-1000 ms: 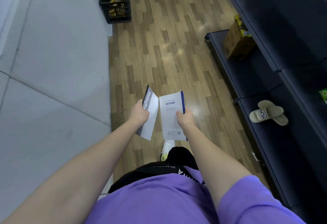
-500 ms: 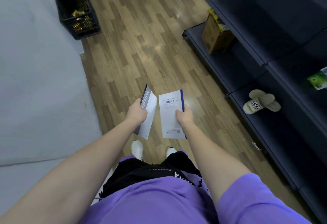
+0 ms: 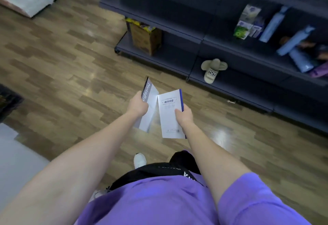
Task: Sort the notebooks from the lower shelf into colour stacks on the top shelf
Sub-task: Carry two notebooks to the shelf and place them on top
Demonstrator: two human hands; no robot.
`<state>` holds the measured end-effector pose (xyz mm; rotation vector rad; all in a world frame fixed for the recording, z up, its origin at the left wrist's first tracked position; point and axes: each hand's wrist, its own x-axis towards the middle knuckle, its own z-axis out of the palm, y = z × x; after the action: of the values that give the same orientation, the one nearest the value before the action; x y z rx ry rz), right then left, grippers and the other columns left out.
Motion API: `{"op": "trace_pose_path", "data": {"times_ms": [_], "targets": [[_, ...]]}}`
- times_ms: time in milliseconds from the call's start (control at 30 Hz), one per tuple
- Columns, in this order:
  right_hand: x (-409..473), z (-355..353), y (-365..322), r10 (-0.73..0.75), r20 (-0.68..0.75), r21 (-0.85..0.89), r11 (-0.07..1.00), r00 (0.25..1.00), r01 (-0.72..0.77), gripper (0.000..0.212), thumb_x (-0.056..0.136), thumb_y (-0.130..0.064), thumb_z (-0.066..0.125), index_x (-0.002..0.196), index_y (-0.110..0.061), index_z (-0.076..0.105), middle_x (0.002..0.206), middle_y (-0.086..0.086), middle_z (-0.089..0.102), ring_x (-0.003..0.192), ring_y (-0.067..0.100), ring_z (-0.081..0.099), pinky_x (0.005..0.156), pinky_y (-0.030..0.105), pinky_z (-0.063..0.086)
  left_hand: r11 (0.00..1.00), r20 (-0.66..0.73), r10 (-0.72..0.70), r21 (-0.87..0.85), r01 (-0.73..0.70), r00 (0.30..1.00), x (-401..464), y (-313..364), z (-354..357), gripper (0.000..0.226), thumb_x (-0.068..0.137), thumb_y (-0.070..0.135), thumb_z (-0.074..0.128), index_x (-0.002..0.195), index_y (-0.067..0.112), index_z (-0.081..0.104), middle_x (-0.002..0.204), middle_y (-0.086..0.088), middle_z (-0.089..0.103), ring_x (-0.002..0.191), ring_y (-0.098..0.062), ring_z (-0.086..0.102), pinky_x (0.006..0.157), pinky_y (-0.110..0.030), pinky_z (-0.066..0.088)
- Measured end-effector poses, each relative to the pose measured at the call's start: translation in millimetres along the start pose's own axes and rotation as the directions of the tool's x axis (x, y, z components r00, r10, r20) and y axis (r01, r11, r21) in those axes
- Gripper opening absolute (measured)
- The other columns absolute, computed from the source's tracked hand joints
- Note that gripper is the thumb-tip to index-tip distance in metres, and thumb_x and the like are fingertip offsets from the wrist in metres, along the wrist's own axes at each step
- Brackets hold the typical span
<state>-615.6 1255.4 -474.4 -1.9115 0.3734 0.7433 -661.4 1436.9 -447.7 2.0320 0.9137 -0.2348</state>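
Head view: two thin, flat notebooks are held out over the floor in front of the person, well short of the shelves. The left hand (image 3: 137, 104) curls round the spine edge of the grey-banded notebook (image 3: 148, 107), which tilts on edge so only part of its lettering reads; the fingers beneath are hidden. The right hand (image 3: 183, 116) pinches the blue-spined notebook (image 3: 168, 114) with the thumb lying on its pale cover, the other fingers out of sight behind it. Small print on that cover is too blurred to read.

Both covers look smooth and slightly glossy. The wooden plank floor (image 3: 71, 64) shines with patches of light. To the right stands the dark metal shelving (image 3: 177, 59), its upper levels cut off by the frame edge. A beige slipper (image 3: 212, 71) lies on the lowest level, a cardboard box (image 3: 146, 37) sits further off on the same level, and blurred blue packs (image 3: 292, 43) fill the far right.

Compared with half a second ago the shelving fills far more of the view, the blue packs have come into sight and the black crate at the far left has almost gone; the grip on both notebooks is unchanged.
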Motion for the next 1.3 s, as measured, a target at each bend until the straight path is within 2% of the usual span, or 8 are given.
{"op": "trace_pose_path", "data": {"times_ms": [200, 267, 500, 833, 933, 1033, 1200, 1300], "targets": [[-15.1, 3.8, -20.3, -0.020, -0.164, 0.096, 0.995, 0.986, 0.036, 0.030, 0.097, -0.011, 0.045, 0.117, -0.022, 0.064, 0.113, 0.000, 0.068, 0.100, 0.025, 0.063, 0.087, 0.035, 0.052, 0.985, 0.081, 0.159, 0.059, -0.164, 0.984, 20.9, 25.4, -25.0, 0.026, 0.085, 0.003, 0.039, 0.103, 0.016, 0.054, 0.105, -0.006, 0.062, 0.094, -0.032, 0.058, 0.075, -0.034, 0.047], [-14.5, 0.1, -27.6, -0.029, -0.208, 0.114, 0.992, 0.978, 0.054, 0.026, 0.098, -0.013, 0.045, 0.114, -0.023, 0.063, 0.113, 0.001, 0.068, 0.099, 0.025, 0.064, 0.083, 0.034, 0.052, 0.974, 0.103, 0.206, 0.076, -0.214, 0.973, 26.5, 37.6, -29.2, 0.023, 0.086, 0.003, 0.040, 0.100, 0.017, 0.051, 0.105, -0.007, 0.062, 0.093, -0.033, 0.057, 0.075, -0.035, 0.046], [3.5, -11.9, -59.9, -0.047, -0.314, 0.153, 0.983, 0.948, 0.100, 0.023, 0.098, -0.012, 0.045, 0.107, -0.027, 0.059, 0.111, -0.002, 0.067, 0.098, 0.024, 0.063, 0.083, 0.032, 0.049, 0.942, 0.150, 0.301, 0.106, -0.318, 0.942, 60.9, 83.0, -37.3, 0.025, 0.091, 0.007, 0.044, 0.111, 0.019, 0.053, 0.108, -0.004, 0.060, 0.096, -0.030, 0.058, 0.080, -0.039, 0.051], [86.1, -14.8, -136.2, -0.044, -0.306, 0.174, 0.980, 0.951, 0.101, 0.022, 0.098, -0.013, 0.043, 0.108, -0.024, 0.059, 0.105, -0.005, 0.065, 0.087, 0.018, 0.060, 0.063, 0.026, 0.042, 0.921, 0.171, 0.334, 0.152, -0.360, 0.927, 150.8, 154.9, -44.8, 0.020, 0.094, 0.006, 0.046, 0.112, 0.016, 0.049, 0.113, -0.007, 0.058, 0.097, -0.030, 0.057, 0.078, -0.041, 0.052], [114.1, -16.3, -167.5, -0.066, -0.300, 0.186, 0.974, 0.952, 0.126, 0.020, 0.098, -0.012, 0.044, 0.105, -0.024, 0.058, 0.104, -0.005, 0.064, 0.086, 0.017, 0.058, 0.068, 0.027, 0.042, 0.913, 0.163, 0.342, 0.173, -0.368, 0.925, 177.4, 182.3, -52.4, 0.019, 0.096, 0.008, 0.048, 0.112, 0.019, 0.046, 0.113, -0.006, 0.056, 0.098, -0.028, 0.056, 0.078, -0.041, 0.050], [138.7, -20.6, -195.5, -0.082, -0.281, 0.206, 0.968, 0.956, 0.144, 0.018, 0.099, -0.012, 0.045, 0.103, -0.023, 0.058, 0.102, -0.005, 0.063, 0.082, 0.012, 0.058, 0.063, 0.025, 0.042, 0.911, 0.155, 0.341, 0.189, -0.367, 0.927, 201.9, 206.6, -60.3, 0.020, 0.094, 0.008, 0.046, 0.110, 0.018, 0.048, 0.110, -0.006, 0.058, 0.097, -0.029, 0.057, 0.079, -0.043, 0.052], [174.6, -32.9, -245.8, -0.137, -0.286, 0.210, 0.957, 0.948, 0.202, 0.021, 0.097, -0.012, 0.045, 0.103, -0.027, 0.059, 0.107, -0.004, 0.066, 0.096, 0.021, 0.061, 0.076, 0.030, 0.048, 0.900, 0.142, 0.360, 0.207, -0.384, 0.922, 233.9, 250.4, -75.2, 0.024, 0.091, 0.006, 0.042, 0.112, 0.016, 0.050, 0.108, -0.005, 0.058, 0.096, -0.030, 0.056, 0.079, -0.042, 0.051], [186.9, -44.4, -278.4, -0.186, -0.318, 0.163, 0.955, 0.930, 0.247, 0.022, 0.096, -0.013, 0.045, 0.102, -0.029, 0.059, 0.108, -0.005, 0.067, 0.096, 0.020, 0.062, 0.080, 0.033, 0.050, 0.881, 0.138, 0.402, 0.211, -0.424, 0.905, 251.1, 278.5, -86.9, 0.022, 0.088, 0.004, 0.040, 0.105, 0.012, 0.049, 0.104, -0.007, 0.060, 0.092, -0.031, 0.057, 0.077, -0.043, 0.052]]}}
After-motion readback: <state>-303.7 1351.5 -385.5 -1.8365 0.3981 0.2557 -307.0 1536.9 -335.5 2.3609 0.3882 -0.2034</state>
